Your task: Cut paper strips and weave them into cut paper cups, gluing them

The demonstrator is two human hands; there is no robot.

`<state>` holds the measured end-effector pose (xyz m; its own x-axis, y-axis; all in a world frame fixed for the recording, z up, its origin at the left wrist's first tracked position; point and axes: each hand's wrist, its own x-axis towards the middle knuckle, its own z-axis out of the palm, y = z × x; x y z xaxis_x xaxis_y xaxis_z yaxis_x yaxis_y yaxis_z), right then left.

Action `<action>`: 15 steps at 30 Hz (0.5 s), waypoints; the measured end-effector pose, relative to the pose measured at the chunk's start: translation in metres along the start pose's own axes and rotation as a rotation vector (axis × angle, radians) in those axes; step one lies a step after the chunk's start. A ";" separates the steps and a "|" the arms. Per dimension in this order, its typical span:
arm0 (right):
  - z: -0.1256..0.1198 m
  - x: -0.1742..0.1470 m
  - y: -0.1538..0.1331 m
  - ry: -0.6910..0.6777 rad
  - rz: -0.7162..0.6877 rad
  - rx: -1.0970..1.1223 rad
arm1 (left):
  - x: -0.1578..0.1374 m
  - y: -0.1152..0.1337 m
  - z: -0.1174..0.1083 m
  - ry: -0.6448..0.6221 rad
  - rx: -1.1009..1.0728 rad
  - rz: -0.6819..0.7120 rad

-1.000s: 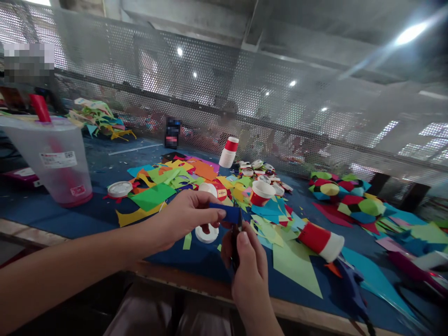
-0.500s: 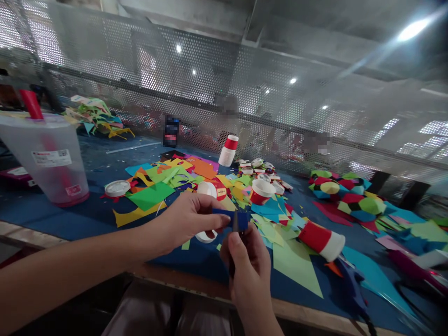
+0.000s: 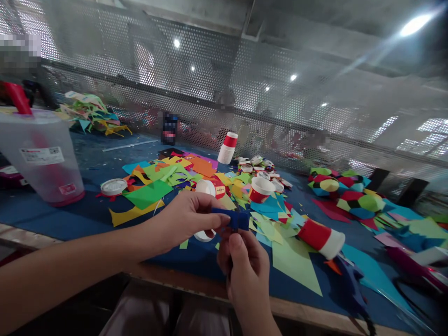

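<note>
A small strip of dark blue paper (image 3: 241, 220) is pinched between the thumb and fingers of my left hand (image 3: 199, 217). My right hand (image 3: 247, 266) is closed around scissors (image 3: 235, 230) just below the strip. Most of the blades are hidden by the paper, and the handles lie inside my fingers. Both hands are held above the front of the table, close together. Under my left hand a white round piece (image 3: 204, 236) shows in part. Beyond the hands lie a tipped paper cup (image 3: 206, 187) and an upright red and white cup (image 3: 261, 190).
Coloured paper scraps (image 3: 168, 175) cover the table's middle. A plastic drink cup (image 3: 45, 163) stands at left. Right of my hands are a lying red cup (image 3: 320, 238) and a blue glue gun (image 3: 346, 280) with an orange tip. Stacked cups (image 3: 227, 148) stand farther back.
The scissor blades, which showed in front of the blue paper, are now mostly out of sight behind it. Both hands stay in nearly the same place.
</note>
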<state>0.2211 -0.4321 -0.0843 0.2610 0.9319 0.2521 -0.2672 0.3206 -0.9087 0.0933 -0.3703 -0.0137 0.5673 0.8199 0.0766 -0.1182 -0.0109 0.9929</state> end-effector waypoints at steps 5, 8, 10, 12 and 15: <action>0.000 -0.001 0.001 0.031 -0.011 -0.008 | -0.002 -0.002 0.000 -0.042 -0.009 0.003; -0.001 0.000 0.002 0.022 -0.018 0.012 | -0.001 -0.005 0.000 -0.041 0.003 0.015; -0.003 0.002 0.000 0.026 -0.016 0.016 | 0.001 -0.008 -0.003 -0.021 0.028 0.026; -0.010 0.005 -0.009 0.091 -0.049 -0.053 | 0.005 -0.010 -0.010 0.000 0.093 0.035; -0.032 0.013 -0.033 0.328 -0.221 -0.469 | 0.015 -0.012 -0.027 -0.006 0.217 0.026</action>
<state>0.2630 -0.4362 -0.0621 0.5551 0.7271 0.4038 0.2434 0.3222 -0.9148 0.0809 -0.3423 -0.0269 0.5712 0.8145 0.1022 0.0450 -0.1553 0.9868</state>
